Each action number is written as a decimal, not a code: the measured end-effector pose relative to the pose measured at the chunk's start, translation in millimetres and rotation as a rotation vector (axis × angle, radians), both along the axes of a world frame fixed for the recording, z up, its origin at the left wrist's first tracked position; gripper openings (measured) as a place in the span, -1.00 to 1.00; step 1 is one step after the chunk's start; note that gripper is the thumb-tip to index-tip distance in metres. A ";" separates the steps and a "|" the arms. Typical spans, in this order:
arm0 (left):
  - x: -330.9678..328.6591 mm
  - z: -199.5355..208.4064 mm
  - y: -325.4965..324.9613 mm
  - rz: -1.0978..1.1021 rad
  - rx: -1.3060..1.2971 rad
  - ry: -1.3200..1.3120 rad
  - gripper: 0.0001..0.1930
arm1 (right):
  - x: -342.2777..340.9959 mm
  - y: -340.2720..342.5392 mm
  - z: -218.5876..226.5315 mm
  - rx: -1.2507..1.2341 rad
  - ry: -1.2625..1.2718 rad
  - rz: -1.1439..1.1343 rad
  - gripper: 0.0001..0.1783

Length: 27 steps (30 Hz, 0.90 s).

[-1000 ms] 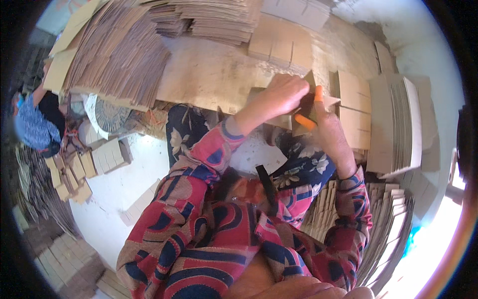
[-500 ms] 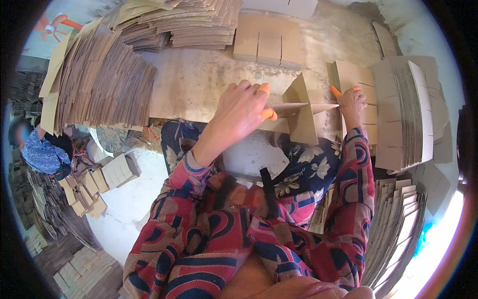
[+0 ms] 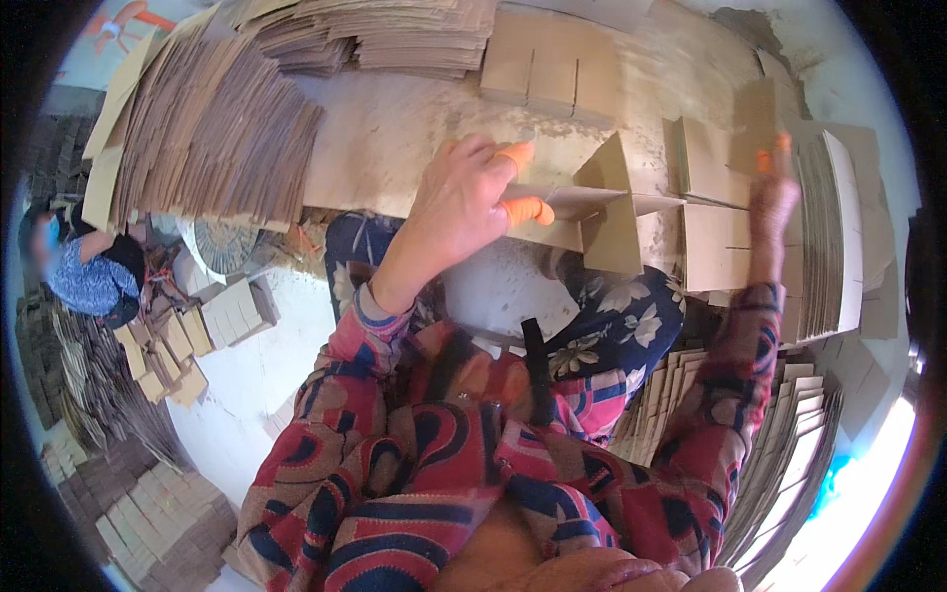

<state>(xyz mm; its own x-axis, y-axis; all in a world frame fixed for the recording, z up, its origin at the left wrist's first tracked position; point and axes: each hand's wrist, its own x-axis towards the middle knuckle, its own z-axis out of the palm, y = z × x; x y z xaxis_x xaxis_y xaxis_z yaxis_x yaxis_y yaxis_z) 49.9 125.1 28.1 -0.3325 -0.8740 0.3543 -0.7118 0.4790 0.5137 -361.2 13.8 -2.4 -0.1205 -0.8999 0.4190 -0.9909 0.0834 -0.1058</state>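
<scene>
My left hand (image 3: 464, 197), with orange covers on thumb and forefinger, pinches the left end of a cardboard divider (image 3: 609, 222). Its crossed panels stand upright above my lap, at the table's front edge. Farther right, my right hand (image 3: 776, 197) is slightly blurred, its orange-covered fingers closed on a brown cardboard piece (image 3: 755, 123) raised at an angle. Below and left of that piece lie slotted cardboard pieces (image 3: 717, 242). Part of the raised piece's edge is hidden by my fingers.
A long row of cardboard sheets (image 3: 212, 128) stands at the left of the table (image 3: 365, 148). Slotted sheets (image 3: 547, 69) lie at the back, and an upright stack (image 3: 843, 237) borders the right. Another person (image 3: 89, 271) sits at the far left.
My right hand has moved right and away from me, and a cardboard piece now shows raised at its fingers. My left hand keeps its pinch on the divider; the view has shifted slightly.
</scene>
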 end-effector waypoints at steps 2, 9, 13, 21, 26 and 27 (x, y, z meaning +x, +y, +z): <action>7.8 3.7 5.2 0.024 -0.063 0.008 -0.42 | 20.5 19.2 55.2 -0.316 -0.093 0.260 -0.45; 11.5 -25.2 3.1 -0.036 -0.039 0.166 -0.63 | 112.1 109.4 188.5 -0.246 -0.483 0.450 -0.63; 8.1 -42.5 -0.5 -0.062 0.042 0.308 -0.80 | 154.1 129.6 192.9 -0.024 -0.694 0.404 -0.55; 8.7 -44.2 -2.3 -0.007 0.035 0.203 -0.94 | 180.0 122.3 164.6 0.062 -0.763 0.555 -0.49; 8.8 -46.5 -3.1 -0.007 0.044 0.245 -0.94 | 187.6 127.3 177.2 0.165 -0.751 0.483 -0.49; 9.3 -47.7 -3.3 -0.018 0.042 0.259 -0.93 | 186.7 125.6 174.6 0.134 -0.741 0.514 -0.49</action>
